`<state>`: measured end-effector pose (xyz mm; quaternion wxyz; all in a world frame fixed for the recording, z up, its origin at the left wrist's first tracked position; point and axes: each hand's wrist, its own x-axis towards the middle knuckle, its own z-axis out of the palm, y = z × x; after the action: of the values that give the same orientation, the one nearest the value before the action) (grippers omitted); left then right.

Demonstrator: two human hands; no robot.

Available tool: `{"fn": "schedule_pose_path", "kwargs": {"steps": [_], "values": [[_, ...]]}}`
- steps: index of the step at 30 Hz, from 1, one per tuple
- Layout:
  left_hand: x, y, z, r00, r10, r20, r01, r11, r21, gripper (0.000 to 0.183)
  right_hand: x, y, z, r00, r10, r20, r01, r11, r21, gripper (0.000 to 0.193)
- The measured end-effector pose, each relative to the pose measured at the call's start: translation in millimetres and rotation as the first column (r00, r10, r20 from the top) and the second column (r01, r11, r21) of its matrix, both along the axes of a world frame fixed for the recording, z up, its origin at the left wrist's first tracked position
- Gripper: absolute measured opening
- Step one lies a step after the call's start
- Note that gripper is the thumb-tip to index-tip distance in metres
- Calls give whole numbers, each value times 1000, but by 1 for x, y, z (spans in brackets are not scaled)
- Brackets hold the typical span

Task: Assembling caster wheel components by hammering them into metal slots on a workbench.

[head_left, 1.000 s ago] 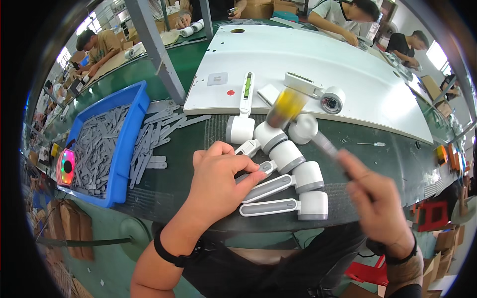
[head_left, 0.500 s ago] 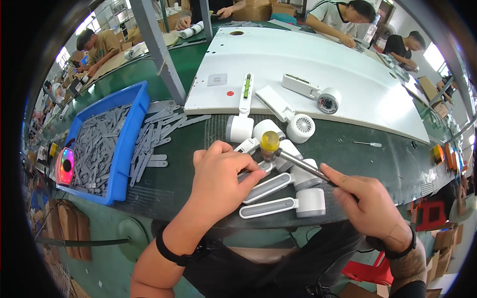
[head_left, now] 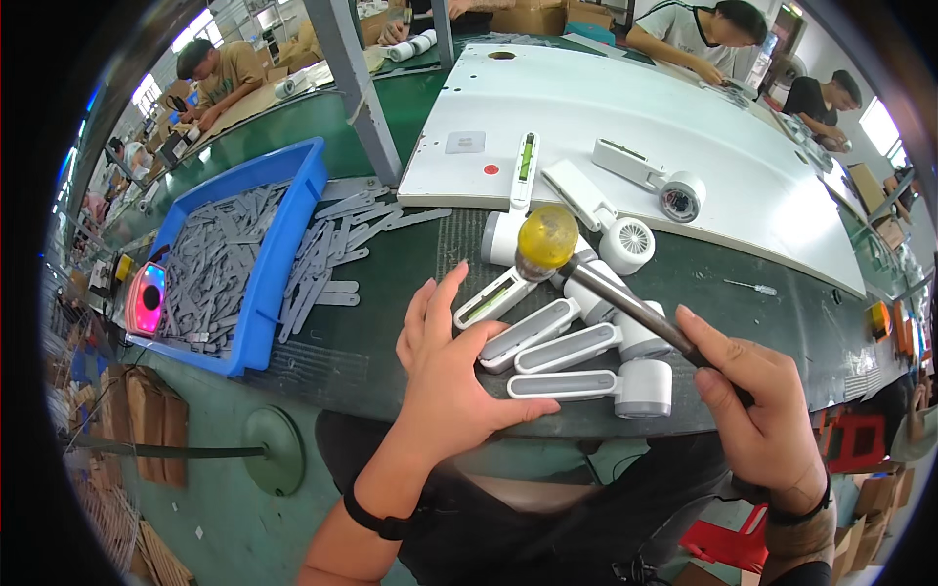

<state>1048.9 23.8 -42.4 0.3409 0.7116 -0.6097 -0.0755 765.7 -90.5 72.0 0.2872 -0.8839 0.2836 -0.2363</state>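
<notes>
My right hand point(head_left: 757, 396) is closed round the dark handle of a mallet point(head_left: 635, 311), whose yellow, rounded head point(head_left: 549, 234) is raised over the group of white handheld fans. Fingers spread, my left hand point(head_left: 454, 376) rests against the handle ends of the fans and grips nothing. Closest to me lies a fan with a grey handle panel point(head_left: 562, 384); two more grey-panelled fans, one a middle fan point(head_left: 567, 347), lie just beyond it. Behind them, a fan with an open handle point(head_left: 493, 296) shows green inside. The mallet partly hides the fan heads behind it.
To the left, a blue bin point(head_left: 256, 293) holds many grey strips, with loose grey strips point(head_left: 332, 244) beside it. A white board point(head_left: 743, 127) carries several more fans. At right lies a screwdriver point(head_left: 750, 287). A grey post point(head_left: 357, 93) stands behind. Other people work farther back.
The mallet head has risen off the fan handle. My left hand has opened and slid nearer me, its fingers spreading. The whole view has shifted slightly.
</notes>
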Motion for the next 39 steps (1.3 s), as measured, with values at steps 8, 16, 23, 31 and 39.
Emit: {"fn": "schedule_pose_path", "kwargs": {"steps": [8,16,23,31,39], "values": [[-3,2,-1,1000,9,-15,-8,999,31,73,-8,-1,-21,998,38,-56,-38,999,2,52],[-6,20,2,992,64,105,-65,998,6,76,-3,-1,-18,998,-59,6,58,987,151,51],[-6,25,6,993,107,56,-107,994,-18,63,1,10,-19,1000,-15,-6,15,997,80,53],[13,33,1,998,40,-57,-40,999,8,62,9,28,-21,995,42,-91,-42,999,0,55],[18,34,-1,998,14,-64,-15,1000,-13,63,9,42,-10,999,7,-40,-7,1000,4,59]]}}
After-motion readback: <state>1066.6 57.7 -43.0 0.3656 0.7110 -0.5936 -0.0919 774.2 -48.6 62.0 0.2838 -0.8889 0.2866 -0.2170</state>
